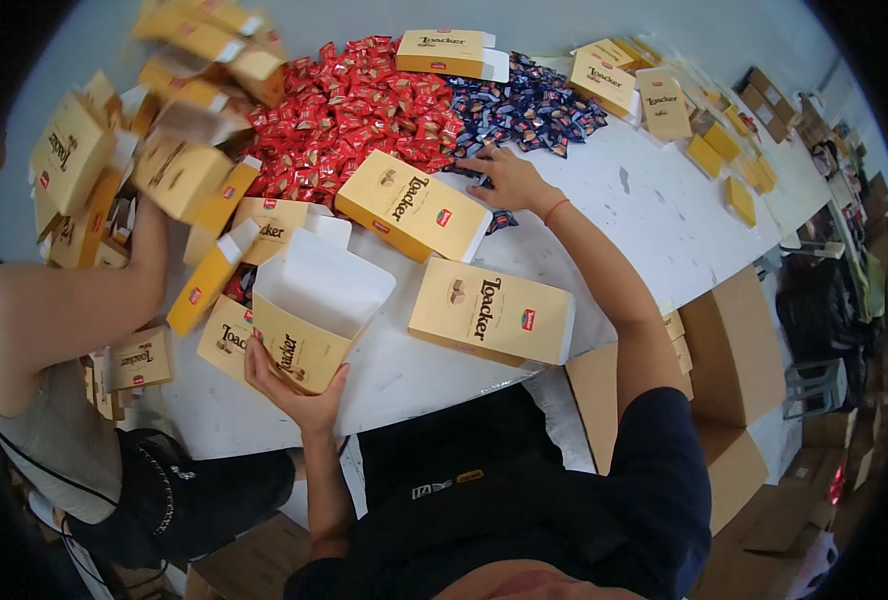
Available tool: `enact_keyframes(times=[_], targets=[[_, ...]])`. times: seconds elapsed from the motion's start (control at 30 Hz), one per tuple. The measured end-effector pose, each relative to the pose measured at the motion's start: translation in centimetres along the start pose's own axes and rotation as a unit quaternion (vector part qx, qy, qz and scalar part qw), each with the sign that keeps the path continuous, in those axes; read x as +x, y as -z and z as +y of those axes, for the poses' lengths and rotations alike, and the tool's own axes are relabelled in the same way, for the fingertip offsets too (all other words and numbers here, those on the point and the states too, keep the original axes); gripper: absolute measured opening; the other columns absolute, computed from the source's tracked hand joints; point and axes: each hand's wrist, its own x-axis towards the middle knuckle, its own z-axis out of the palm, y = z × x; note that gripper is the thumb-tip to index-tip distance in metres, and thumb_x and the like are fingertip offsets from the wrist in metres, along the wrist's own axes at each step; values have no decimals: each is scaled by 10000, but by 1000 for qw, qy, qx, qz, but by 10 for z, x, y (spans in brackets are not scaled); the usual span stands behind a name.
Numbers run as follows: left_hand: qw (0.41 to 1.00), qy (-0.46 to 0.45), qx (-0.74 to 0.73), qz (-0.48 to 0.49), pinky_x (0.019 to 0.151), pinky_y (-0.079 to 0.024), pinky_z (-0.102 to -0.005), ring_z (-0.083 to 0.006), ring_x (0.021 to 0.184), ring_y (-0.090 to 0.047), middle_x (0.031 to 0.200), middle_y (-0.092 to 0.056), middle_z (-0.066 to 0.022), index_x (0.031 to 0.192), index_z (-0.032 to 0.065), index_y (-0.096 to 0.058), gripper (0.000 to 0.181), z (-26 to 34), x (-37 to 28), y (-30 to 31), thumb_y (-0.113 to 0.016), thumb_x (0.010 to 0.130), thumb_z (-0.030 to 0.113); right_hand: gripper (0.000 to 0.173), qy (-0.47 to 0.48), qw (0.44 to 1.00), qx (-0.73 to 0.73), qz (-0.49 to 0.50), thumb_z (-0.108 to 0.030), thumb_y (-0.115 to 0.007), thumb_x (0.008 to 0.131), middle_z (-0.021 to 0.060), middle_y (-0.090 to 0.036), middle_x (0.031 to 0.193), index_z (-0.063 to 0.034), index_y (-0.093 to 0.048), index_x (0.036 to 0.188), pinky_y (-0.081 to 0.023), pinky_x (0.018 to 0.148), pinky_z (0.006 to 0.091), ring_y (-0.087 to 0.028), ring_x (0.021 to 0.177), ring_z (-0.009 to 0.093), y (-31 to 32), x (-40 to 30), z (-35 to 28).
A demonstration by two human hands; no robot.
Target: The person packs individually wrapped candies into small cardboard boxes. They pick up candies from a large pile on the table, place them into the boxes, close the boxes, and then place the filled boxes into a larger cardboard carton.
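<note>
My left hand (305, 397) grips the lower end of a cream Loacker carton (312, 349). Its top gapes towards me and shows a white inner wall; what lies deeper is hidden. At the near edge of the blue-wrapped sweets (522, 109), my right hand (515, 184) reaches with fingers spread, the fingertips touching or just over a few packets. Whether any packet is pinched there is not clear. To the left of them spreads a large heap of red-wrapped sweets (354, 105). Two more Loacker cartons lie between my hands, an upper one (414, 206) and a lower one (492, 311).
A co-worker's arm (76, 315) reaches in from the left among piled, partly blurred cartons (181, 176). Another carton (444, 54) rests behind the sweets. Yellow packs (740, 201) lie along the right of the white table (639, 217). An open cardboard box (736, 352) stands by my right elbow.
</note>
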Motion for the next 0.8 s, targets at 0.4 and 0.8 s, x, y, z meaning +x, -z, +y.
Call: enact_keyframes(times=[0.4, 0.8], targets=[[999, -17, -36, 3, 1110, -205, -491, -342, 1343, -246, 1415, -314, -181, 1452, 26, -242, 1104, -5, 0, 0, -853, 577, 313, 636, 34, 997, 61, -26, -438, -619, 807, 124, -450, 1350, -260, -459, 1397, -272, 1049, 497, -361, 1271, 334, 12, -82, -4], [995, -74, -57, -23, 1095, -236, -492, -340, 1322, -267, 1412, -309, -178, 1450, 36, -243, 1098, 18, 12, 1, -849, 586, 340, 262, 45, 987, 54, 141, -293, -705, 768, 74, -634, 980, -118, -657, 957, -451, 859, 406, -544, 1001, 288, 0, -76, -3]])
